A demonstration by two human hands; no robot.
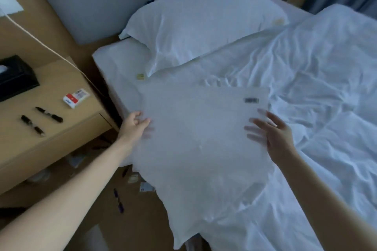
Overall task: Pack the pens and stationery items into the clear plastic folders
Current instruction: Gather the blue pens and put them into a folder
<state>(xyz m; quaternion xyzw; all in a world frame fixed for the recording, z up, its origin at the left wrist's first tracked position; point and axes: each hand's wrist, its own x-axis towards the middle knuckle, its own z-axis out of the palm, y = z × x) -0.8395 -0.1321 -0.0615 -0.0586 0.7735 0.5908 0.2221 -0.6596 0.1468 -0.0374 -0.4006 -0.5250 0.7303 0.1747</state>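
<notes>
A large clear plastic folder (200, 128) with a small barcode label near its top right corner is held over the near edge of the bed. My left hand (134, 124) grips its left edge, thumb on top and fingers showing through from beneath. My right hand (275, 134) holds the right edge, with spread fingers visible through the plastic and the thumb at the rim. Two black pens (49, 114) (32, 125) and a red-and-white eraser box (75, 98) lie on the wooden nightstand (61, 79). A small yellow item (140, 76) sits on the sheet by the pillow.
A white pillow (204, 26) and a rumpled duvet (316, 67) cover the bed. A black tissue box (14, 75) and a white cable (40, 43) are on the nightstand. A blue pen (118, 199) and small packets (145, 186) lie on the floor beside the bed.
</notes>
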